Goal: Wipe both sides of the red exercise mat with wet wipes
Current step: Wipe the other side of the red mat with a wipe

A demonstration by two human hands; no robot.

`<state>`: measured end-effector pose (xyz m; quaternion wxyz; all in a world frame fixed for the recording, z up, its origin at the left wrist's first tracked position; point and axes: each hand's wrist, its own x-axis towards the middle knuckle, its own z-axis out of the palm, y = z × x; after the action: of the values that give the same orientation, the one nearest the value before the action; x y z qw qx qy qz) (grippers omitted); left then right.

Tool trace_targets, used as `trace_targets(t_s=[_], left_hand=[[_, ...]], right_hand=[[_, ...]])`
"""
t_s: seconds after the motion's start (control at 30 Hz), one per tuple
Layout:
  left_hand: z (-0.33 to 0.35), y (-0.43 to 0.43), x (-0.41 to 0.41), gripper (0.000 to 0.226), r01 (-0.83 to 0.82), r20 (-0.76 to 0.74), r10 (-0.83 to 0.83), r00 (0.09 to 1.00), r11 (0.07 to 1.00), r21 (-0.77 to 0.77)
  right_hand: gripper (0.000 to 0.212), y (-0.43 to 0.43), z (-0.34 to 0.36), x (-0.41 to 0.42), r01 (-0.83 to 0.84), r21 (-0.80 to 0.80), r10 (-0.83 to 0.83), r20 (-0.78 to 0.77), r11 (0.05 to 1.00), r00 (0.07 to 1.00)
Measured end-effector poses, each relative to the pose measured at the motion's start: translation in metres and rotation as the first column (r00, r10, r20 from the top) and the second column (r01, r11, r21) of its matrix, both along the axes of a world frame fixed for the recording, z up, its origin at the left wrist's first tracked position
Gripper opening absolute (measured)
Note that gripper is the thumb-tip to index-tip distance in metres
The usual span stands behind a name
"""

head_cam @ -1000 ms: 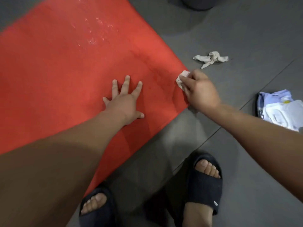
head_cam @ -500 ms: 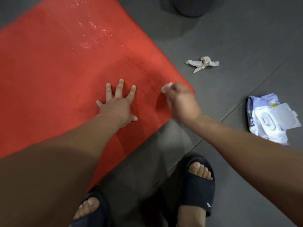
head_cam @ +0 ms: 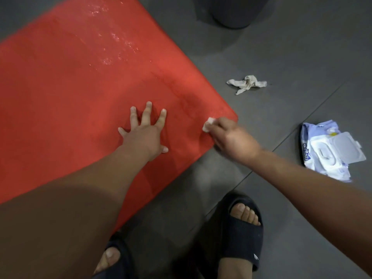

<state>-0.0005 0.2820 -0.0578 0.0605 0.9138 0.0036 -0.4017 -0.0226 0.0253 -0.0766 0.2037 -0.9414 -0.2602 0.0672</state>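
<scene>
The red exercise mat (head_cam: 76, 93) lies flat on the dark floor and fills the left of the view, with wet shiny streaks near its far end. My left hand (head_cam: 146, 133) presses flat on the mat with fingers spread. My right hand (head_cam: 229, 137) grips a small white wet wipe (head_cam: 208, 124) and holds it against the mat next to its near right corner. Most of the wipe is hidden under my fingers.
A crumpled used wipe (head_cam: 246, 83) lies on the floor right of the mat. An opened pack of wet wipes (head_cam: 330, 150) sits at the right. A dark round object (head_cam: 233, 11) stands at the top. My feet in black slides (head_cam: 239, 236) are at the bottom.
My right hand has swept the wipe leftward from the mat's right edge onto the mat, staying near the corner. My left hand has stayed pressed flat on the mat.
</scene>
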Motion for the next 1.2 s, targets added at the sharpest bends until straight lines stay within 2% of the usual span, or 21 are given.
trace_targets(t_s=[0.07,0.13,0.17,0.23,0.3,0.37,0.43,0.53,0.6,0.63,0.7,0.77,0.8,0.83,0.9,0.97,1.03,1.07,1.1,1.17,1.2], left_hand=[[0.000,-0.001,-0.001,0.116,0.001,-0.002,-0.001,1.000,1.000,0.004],[0.000,-0.001,0.000,0.115,0.000,0.001,0.000,1.000,1.000,-0.002],[0.000,-0.002,0.001,0.115,-0.001,0.002,0.001,1.000,1.000,-0.005],[0.001,-0.001,0.001,0.115,-0.004,0.002,0.004,1.000,1.000,-0.006],[0.000,0.000,0.000,0.116,-0.002,0.002,0.002,1.000,1.000,0.000],[-0.001,-0.001,0.000,0.116,0.004,0.006,-0.004,1.000,1.000,0.001],[-0.001,-0.001,0.000,0.116,0.007,0.014,-0.007,1.000,1.000,0.002],[0.000,-0.001,0.000,0.116,0.004,0.014,-0.004,1.000,1.000,0.003],[0.000,-0.001,0.000,0.116,0.006,0.018,-0.006,1.000,1.000,0.006],[0.000,-0.001,-0.001,0.116,0.005,0.018,-0.005,1.000,1.000,0.006],[0.000,-0.001,0.000,0.116,0.004,0.013,-0.004,1.000,1.000,0.003],[-0.001,-0.001,0.000,0.116,0.003,0.008,-0.003,1.000,1.000,0.000],[-0.001,-0.001,-0.001,0.116,0.002,0.009,-0.002,1.000,1.000,-0.001],[-0.001,-0.001,-0.001,0.116,0.001,0.010,-0.001,1.000,1.000,0.000],[-0.001,-0.001,-0.001,0.116,-0.002,0.014,0.002,1.000,1.000,0.003],[0.000,-0.002,-0.001,0.116,-0.002,0.013,0.002,1.000,1.000,0.004],[0.002,-0.001,0.000,0.116,-0.002,0.014,0.002,1.000,1.000,0.000],[0.003,-0.001,0.000,0.116,-0.003,0.015,0.004,1.000,1.000,-0.003],[0.004,-0.001,0.000,0.116,-0.006,0.015,0.006,1.000,1.000,-0.006],[0.006,-0.001,0.000,0.117,-0.008,0.013,0.008,1.000,1.000,-0.010],[0.006,-0.001,-0.001,0.117,-0.007,0.014,0.007,1.000,1.000,-0.011]], right_hand=[[0.043,-0.012,0.001,0.016,0.208,-0.040,-0.206,0.050,0.977,0.977],[0.028,-0.025,-0.001,0.029,0.444,-0.031,-0.441,0.070,0.896,0.895],[0.022,-0.023,-0.002,0.028,0.478,-0.032,-0.474,0.078,0.878,0.877],[0.020,-0.009,-0.006,0.011,0.388,-0.003,-0.387,0.065,0.921,0.920],[0.023,0.003,-0.009,-0.016,0.149,0.048,-0.150,0.012,0.988,0.989],[0.026,-0.001,-0.009,-0.021,-0.009,0.006,0.009,0.014,1.000,1.000],[0.031,-0.010,-0.005,-0.006,0.125,-0.011,-0.124,0.036,0.992,0.992],[0.034,-0.022,-0.006,0.011,0.456,0.016,-0.455,0.085,0.890,0.886],[0.026,-0.010,-0.008,0.000,0.513,0.006,-0.512,0.072,0.858,0.856],[0.024,0.002,-0.009,-0.013,0.467,0.012,-0.467,0.050,0.884,0.883],[0.024,0.022,-0.010,-0.041,0.236,0.060,-0.236,-0.005,0.970,0.972],[0.026,0.026,-0.011,-0.054,-0.006,0.055,0.008,-0.033,0.998,0.999],[0.029,0.021,-0.009,-0.048,-0.047,0.040,0.049,-0.033,0.998,0.998],[0.031,0.014,-0.009,-0.037,-0.022,0.019,0.023,-0.021,1.000,1.000],[0.026,-0.002,-0.009,-0.013,0.172,-0.021,-0.171,0.046,0.985,0.984],[0.019,-0.014,-0.005,0.007,0.430,-0.048,-0.425,0.095,0.901,0.900],[0.013,-0.005,-0.002,0.010,0.573,-0.048,-0.569,0.070,0.818,0.819],[0.013,0.007,-0.001,0.004,0.566,-0.032,-0.565,0.039,0.823,0.824],[0.016,0.021,0.001,-0.007,0.491,-0.008,-0.491,0.006,0.871,0.871],[0.024,0.045,0.004,-0.034,0.151,0.023,-0.151,-0.012,0.988,0.988],[0.023,0.049,0.007,-0.045,-0.002,0.021,0.003,-0.037,1.000,0.999]])
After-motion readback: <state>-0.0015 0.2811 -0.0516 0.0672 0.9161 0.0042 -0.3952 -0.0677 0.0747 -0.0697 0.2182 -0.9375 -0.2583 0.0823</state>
